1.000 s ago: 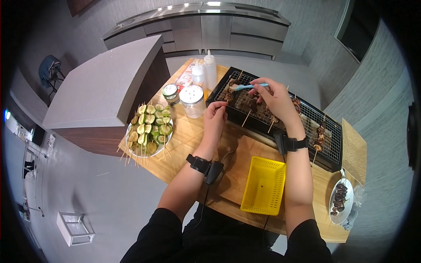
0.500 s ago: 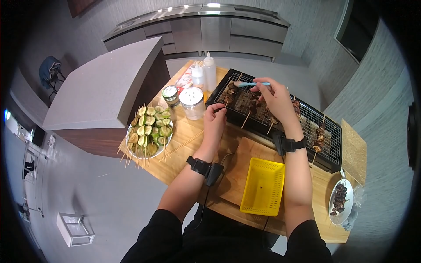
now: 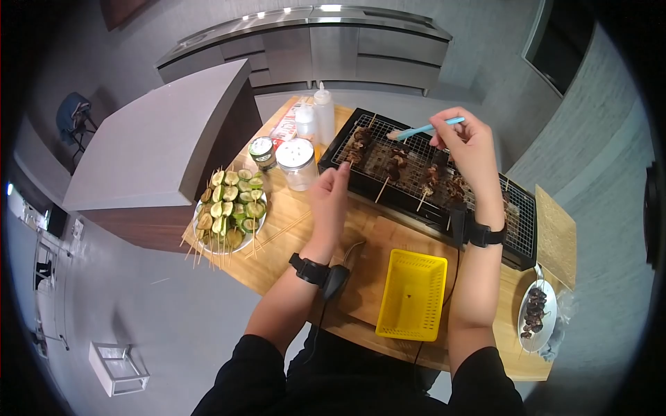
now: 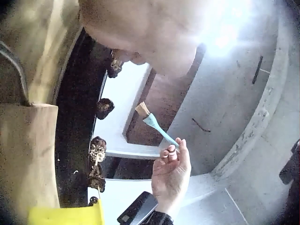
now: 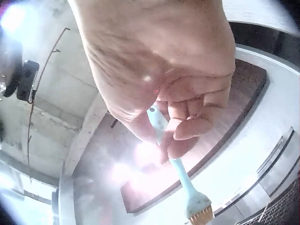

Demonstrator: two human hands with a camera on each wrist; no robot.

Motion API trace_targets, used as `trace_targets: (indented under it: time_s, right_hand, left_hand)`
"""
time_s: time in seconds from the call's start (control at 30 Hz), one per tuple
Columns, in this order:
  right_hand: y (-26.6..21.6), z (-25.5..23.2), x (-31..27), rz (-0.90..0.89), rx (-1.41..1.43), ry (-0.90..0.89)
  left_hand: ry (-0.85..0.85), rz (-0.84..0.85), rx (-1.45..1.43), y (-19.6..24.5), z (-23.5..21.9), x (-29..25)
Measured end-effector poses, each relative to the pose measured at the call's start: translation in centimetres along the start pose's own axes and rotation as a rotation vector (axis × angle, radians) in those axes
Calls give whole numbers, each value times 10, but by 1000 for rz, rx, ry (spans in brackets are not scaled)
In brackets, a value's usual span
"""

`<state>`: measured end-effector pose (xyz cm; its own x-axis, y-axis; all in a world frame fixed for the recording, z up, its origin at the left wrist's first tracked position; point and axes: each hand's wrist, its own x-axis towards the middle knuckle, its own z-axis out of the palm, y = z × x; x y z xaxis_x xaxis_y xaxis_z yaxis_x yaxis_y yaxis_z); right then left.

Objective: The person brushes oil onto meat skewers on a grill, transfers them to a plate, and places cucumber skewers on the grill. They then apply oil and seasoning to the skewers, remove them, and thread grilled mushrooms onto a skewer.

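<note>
My right hand [image 3: 473, 149] pinches the light blue handle of a basting brush [image 3: 423, 128]; its pale bristles point left above the grill. Both the left wrist and right wrist views show the brush [image 5: 187, 187] apart from the meat. At the grill's near left edge, my left hand [image 3: 329, 201] has its fingers curled at the stick end of the leftmost meat skewer [image 3: 359, 144], pinching it. That skewer lies on the wire rack of the black grill [image 3: 409, 149]. Beside it lie another meat skewer [image 3: 396, 165] and several more, partly hidden by my right arm.
A yellow basket [image 3: 414, 291] sits on a wooden board near me. To the left are a plate of zucchini skewers [image 3: 232, 208], a shaker jar [image 3: 297, 163], a small jar [image 3: 263, 152] and squeeze bottles [image 3: 323, 114]. Far right stands a plate with dark skewers [image 3: 538, 312].
The brush was on the leftmost skewer's meat; my right hand has raised it off and carried it to the right. My left hand stays near the grill edge, turned slightly.
</note>
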<state>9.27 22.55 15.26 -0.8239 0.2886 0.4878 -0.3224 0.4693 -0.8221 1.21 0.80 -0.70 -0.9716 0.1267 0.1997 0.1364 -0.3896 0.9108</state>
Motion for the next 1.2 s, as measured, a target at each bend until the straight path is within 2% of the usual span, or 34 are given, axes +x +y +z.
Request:
trace_targets:
  time_s: [0.07, 0.2, 0.33, 0.4, 0.53, 0.63, 0.73, 0.83, 0.93, 1.03, 1.13, 1.2]
  right_hand:
    - [-3, -4, -2, -8, -41, -16]
    - [-8, -8, -6, -21, -130, -43]
    - [-16, -9, -8, 37, -254, -133]
    - [-11, -4, -8, 4, -192, -90]
    - [-3, 3, -6, 24, -219, -147]
    - [-13, 1, -6, 107, -390, -254]
    - [-3, 0, -6, 42, -238, -158]
    - [-4, 0, -5, 108, -301, -264]
    - [10, 4, -5, 50, -172, -152]
    - [13, 4, -3, 26, -202, -132]
    - [11, 3, -3, 77, -221, -175]
    - [16, 4, -1, 14, -190, -97]
  left_hand:
    - [-100, 41, 143, 5, 7, -6]
    - [-234, 0, 297, 2, 9, -11]
    - [-302, -19, 457, 6, 11, -14]
    - [-346, -6, 518, 2, 11, -14]
    - [-365, -16, 428, -2, 14, -16]
    - [-404, -29, 323, -8, 14, -15]
    - [-432, -7, 226, -16, 14, -13]
    - [-451, -6, 225, -14, 14, -13]
    - [-454, -19, 201, -14, 14, -13]
    - [-456, -39, 194, -14, 14, -13]
    - [-466, -49, 217, -12, 13, -13]
    - [-467, -60, 205, -15, 13, -12]
